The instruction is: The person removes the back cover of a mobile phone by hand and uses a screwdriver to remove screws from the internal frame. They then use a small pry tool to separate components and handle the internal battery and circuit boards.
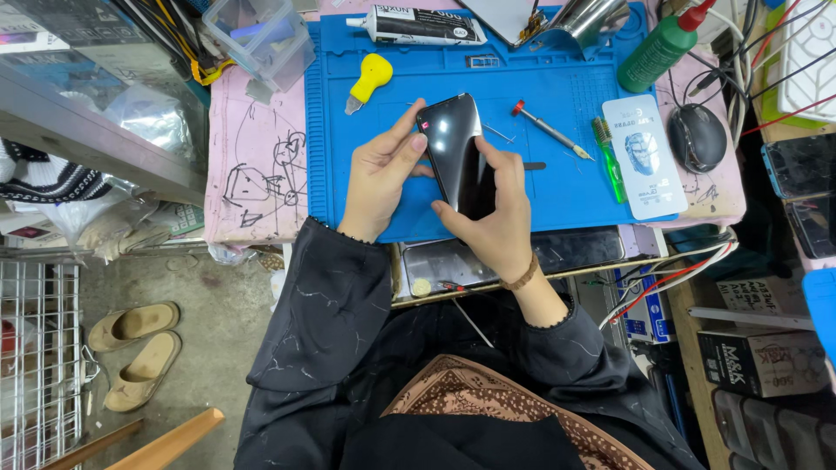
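A black smartphone (pixel 457 152) with a glossy dark screen is held over a blue work mat (pixel 540 104), tilted with its top end away from me. My left hand (pixel 381 174) grips its left edge, thumb and forefinger near the top corner. From below, my right hand (pixel 496 213) holds the lower right part, the thumb lying across the screen. A brown bead bracelet (pixel 522 277) circles my right wrist. Both arms wear dark sleeves.
On the mat lie a yellow-handled scraper (pixel 367 80), a red-tipped screwdriver (pixel 549 128), a green brush (pixel 610 158) and a white screen-protector card (pixel 643 157). A glue tube (pixel 422 24), a green squeeze bottle (pixel 662 48) and a black mouse (pixel 697 137) sit behind. Sandals (pixel 135 348) lie on the floor.
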